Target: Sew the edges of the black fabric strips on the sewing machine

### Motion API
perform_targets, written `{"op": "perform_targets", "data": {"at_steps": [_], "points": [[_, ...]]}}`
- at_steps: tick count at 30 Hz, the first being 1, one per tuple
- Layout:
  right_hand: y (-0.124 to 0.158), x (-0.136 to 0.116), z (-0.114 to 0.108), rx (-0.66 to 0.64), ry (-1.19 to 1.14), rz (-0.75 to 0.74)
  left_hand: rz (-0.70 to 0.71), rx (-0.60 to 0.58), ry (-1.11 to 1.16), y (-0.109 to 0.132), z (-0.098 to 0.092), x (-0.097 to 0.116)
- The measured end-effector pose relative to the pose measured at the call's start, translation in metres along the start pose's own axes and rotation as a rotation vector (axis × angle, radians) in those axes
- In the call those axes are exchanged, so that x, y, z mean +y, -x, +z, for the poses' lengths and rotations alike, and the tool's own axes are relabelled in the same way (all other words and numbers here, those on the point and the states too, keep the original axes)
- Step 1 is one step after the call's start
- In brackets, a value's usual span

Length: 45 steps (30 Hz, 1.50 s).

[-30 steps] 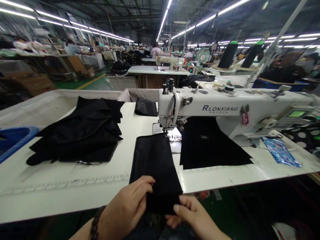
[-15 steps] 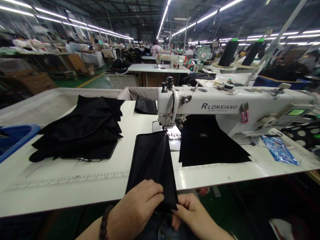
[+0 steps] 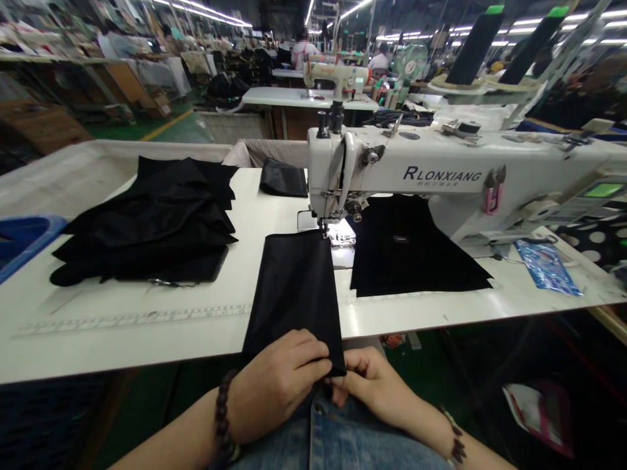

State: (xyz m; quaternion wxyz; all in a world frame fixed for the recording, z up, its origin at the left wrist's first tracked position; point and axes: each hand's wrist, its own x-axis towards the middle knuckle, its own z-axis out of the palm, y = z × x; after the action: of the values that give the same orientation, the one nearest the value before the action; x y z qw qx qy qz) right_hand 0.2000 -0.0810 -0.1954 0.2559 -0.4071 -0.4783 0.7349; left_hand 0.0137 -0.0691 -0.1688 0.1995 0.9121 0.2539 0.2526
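Observation:
A black fabric panel [image 3: 296, 294] runs from under the needle of the white sewing machine [image 3: 386, 163] down over the table's front edge. My left hand [image 3: 281, 378] lies across its lower end, with fingers curled onto the cloth close to the right corner. At that same corner my right hand [image 3: 372, 378] pinches the fabric edge between thumb and fingers. The panel's far right edge sits at the presser foot [image 3: 325, 228]. What is under the left palm is hidden.
Black cut pieces [image 3: 161, 215] are heaped on the left of the white table [image 3: 137, 339], partly over a dark flat object. More black panels [image 3: 411, 254] lie right of the needle. A blue bin [image 3: 29, 238], blue packet [image 3: 548, 264] and pink-handled snips [image 3: 494, 189] are around.
The view has tilted down, so everything sits higher in the picture. My left hand has shifted slightly toward the right corner; both hands keep hold of the panel.

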Motion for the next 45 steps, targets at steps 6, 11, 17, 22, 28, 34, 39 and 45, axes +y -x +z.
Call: {"op": "perform_targets", "data": {"at_steps": [6, 11, 17, 22, 28, 34, 39, 45], "points": [[0.002, -0.001, -0.001, -0.007, 0.003, 0.019, -0.007, -0.007, -0.001, 0.002, 0.001, -0.001], [0.001, 0.001, -0.001, -0.012, 0.0, 0.009, 0.014, -0.017, -0.04, 0.0, 0.002, 0.0], [0.007, -0.002, -0.004, 0.012, 0.206, -0.054, 0.057, 0.018, -0.074, 0.0, 0.002, 0.002], [0.021, -0.013, -0.01, 0.094, 0.67, -0.272, 0.076, 0.019, -0.059, 0.001, 0.001, 0.003], [0.023, -0.008, -0.017, 0.26, 1.12, -0.697, 0.073, 0.055, -0.071, 0.0, 0.002, 0.005], [0.019, -0.018, -0.014, 0.17, 1.298, -0.993, 0.084, 0.091, -0.135, -0.002, 0.001, 0.005], [0.016, -0.032, -0.01, 0.178, 1.416, -1.089, 0.134, 0.15, -0.22, -0.003, -0.005, 0.007], [0.004, -0.022, -0.012, 0.224, 1.462, -1.123, 0.153, 0.051, -0.206, -0.006, -0.001, -0.002]]}}
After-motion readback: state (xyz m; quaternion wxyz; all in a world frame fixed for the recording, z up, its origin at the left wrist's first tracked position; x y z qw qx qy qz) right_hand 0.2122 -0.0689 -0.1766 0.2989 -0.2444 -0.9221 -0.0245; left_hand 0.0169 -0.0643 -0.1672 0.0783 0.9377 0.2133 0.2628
